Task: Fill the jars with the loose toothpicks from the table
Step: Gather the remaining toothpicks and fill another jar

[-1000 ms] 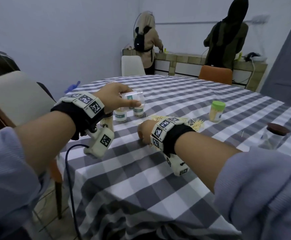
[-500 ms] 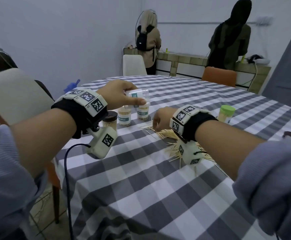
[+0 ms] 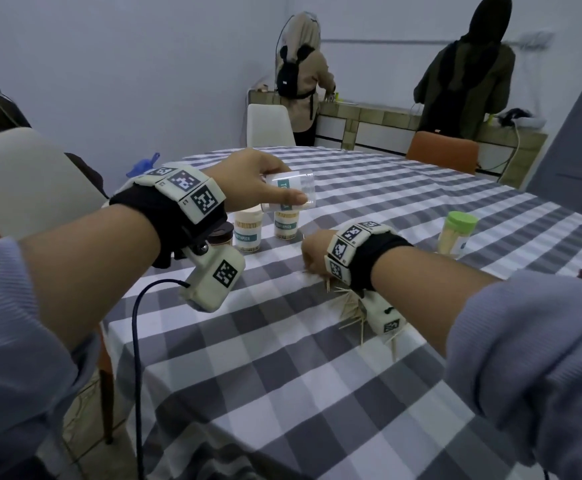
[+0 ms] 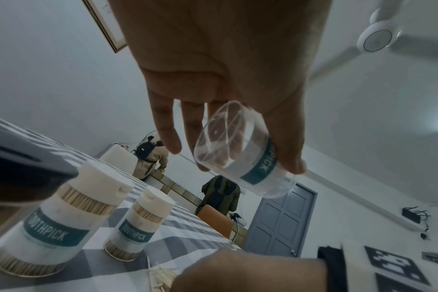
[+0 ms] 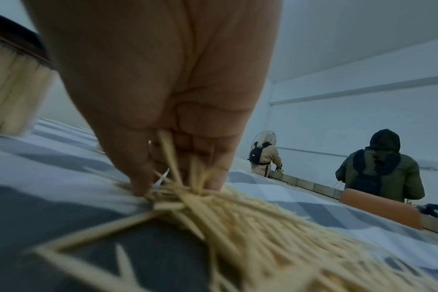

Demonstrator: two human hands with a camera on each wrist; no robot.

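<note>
Since half a second ago my right hand (image 3: 313, 252) has drawn nearer and lower in the head frame, and toothpicks (image 3: 351, 306) now trail out from under its wrist at centre right. From the right wrist view its fingers (image 5: 138, 177) are curled down, pinching a bunch of toothpicks (image 5: 188, 189) against the checked desk (image 3: 282, 375); the rest of the heap fans toward the lower right of that frame. My left hand (image 3: 248, 181) holds the empty jar (image 3: 291, 194) tilted on its side above the desk at centre frame, thumb under, fingers over; the left wrist view shows its open mouth (image 4: 218, 136) turned toward the camera. Below it stand two full capped jars (image 3: 248, 230), side by side. A green-lidded jar (image 3: 457, 233) stands well apart at the right.
</note>
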